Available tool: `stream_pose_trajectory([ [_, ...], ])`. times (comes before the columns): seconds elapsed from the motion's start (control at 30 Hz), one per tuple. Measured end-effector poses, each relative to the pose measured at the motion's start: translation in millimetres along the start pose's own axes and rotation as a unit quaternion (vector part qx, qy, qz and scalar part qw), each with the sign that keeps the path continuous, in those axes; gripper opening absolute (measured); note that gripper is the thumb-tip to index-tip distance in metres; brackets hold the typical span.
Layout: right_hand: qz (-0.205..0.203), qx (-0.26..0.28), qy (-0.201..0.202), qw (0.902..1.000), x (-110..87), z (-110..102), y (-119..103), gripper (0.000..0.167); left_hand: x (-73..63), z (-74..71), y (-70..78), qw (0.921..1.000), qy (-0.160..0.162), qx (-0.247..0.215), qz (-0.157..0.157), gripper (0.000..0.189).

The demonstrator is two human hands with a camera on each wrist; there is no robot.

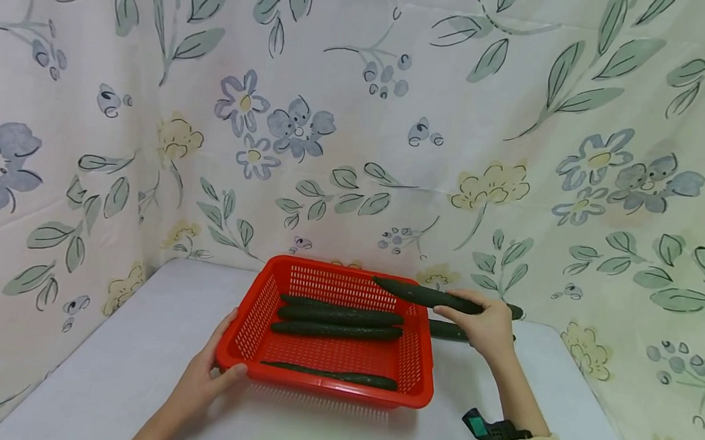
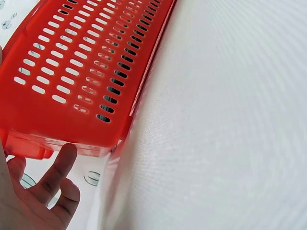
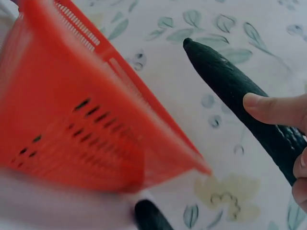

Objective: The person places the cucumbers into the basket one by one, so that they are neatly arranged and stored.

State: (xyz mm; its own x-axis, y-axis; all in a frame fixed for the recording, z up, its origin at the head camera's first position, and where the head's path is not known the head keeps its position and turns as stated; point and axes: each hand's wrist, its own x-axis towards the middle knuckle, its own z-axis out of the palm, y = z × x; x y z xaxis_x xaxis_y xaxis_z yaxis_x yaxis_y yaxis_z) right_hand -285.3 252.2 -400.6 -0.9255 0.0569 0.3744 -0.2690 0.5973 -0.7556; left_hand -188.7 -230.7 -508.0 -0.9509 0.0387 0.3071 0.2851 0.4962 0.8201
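Observation:
A red plastic basket (image 1: 324,383) with slotted walls stands on the table. My left hand (image 1: 204,369) holds its near left corner, thumb at the front rim and fingers along the left side. In the left wrist view, curled fingers (image 2: 60,167) sit at the basket's rim (image 2: 57,134). My right hand (image 1: 485,326) grips a dark green cucumber (image 1: 411,292) between thumb and fingers, raised over the basket's right rim. Inside lie three cucumbers (image 1: 336,330) side by side towards the back and another cucumber (image 1: 349,377) along the front wall, partly hidden by the rim.
Another cucumber (image 1: 445,330) lies on the white table (image 1: 470,382) just right of the basket, partly behind my right hand. Floral cloth (image 1: 358,133) hangs behind and at both sides of the table. A dark band (image 1: 497,431) is on my right wrist.

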Motion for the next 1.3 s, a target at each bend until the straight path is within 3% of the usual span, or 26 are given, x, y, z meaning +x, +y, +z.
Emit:
stream_pose_trajectory([
  [0.13, -0.020, 0.020, -0.026, 0.9993, 19.2, 10, -18, 0.046, 0.5, 0.1, -1.6, 1.0000, 0.003, 0.005, 0.004, 0.092],
  [0.3, 0.000, 0.059, -0.066, 0.9961, 38.2, 28, -38, 0.048, 0.8, 0.2, -4.2, 0.9999, 0.004, 0.011, 0.006, 0.092],
  [0.5, 0.006, 0.055, -0.084, 0.9949, 52.7, 58, -65, 0.048, 0.3, -0.2, -4.7, 0.9999, 0.005, 0.013, 0.007, 0.093],
  [0.67, -0.021, 0.073, -0.099, 0.9922, 58.2, 87, -81, 0.047, -0.3, 2.4, -4.8, 0.9999, 0.005, 0.005, 0.011, 0.093],
  [0.93, -0.029, 0.101, -0.099, 0.9895, 52.3, 126, -87, 0.039, 1.2, 9.2, -3.1, 0.9997, 0.005, -0.001, 0.022, 0.094],
  [1.13, 0.033, 0.138, -0.105, 0.9843, 47.6, 153, -88, 0.034, -1.1, 1.5, -5.4, 0.9998, 0.004, 0.017, 0.010, 0.094],
  [1.3, 0.096, 0.114, -0.098, 0.9840, 47.2, 167, -79, 0.036, -0.4, -1.5, -5.1, 0.9997, 0.004, 0.020, 0.012, 0.094],
])
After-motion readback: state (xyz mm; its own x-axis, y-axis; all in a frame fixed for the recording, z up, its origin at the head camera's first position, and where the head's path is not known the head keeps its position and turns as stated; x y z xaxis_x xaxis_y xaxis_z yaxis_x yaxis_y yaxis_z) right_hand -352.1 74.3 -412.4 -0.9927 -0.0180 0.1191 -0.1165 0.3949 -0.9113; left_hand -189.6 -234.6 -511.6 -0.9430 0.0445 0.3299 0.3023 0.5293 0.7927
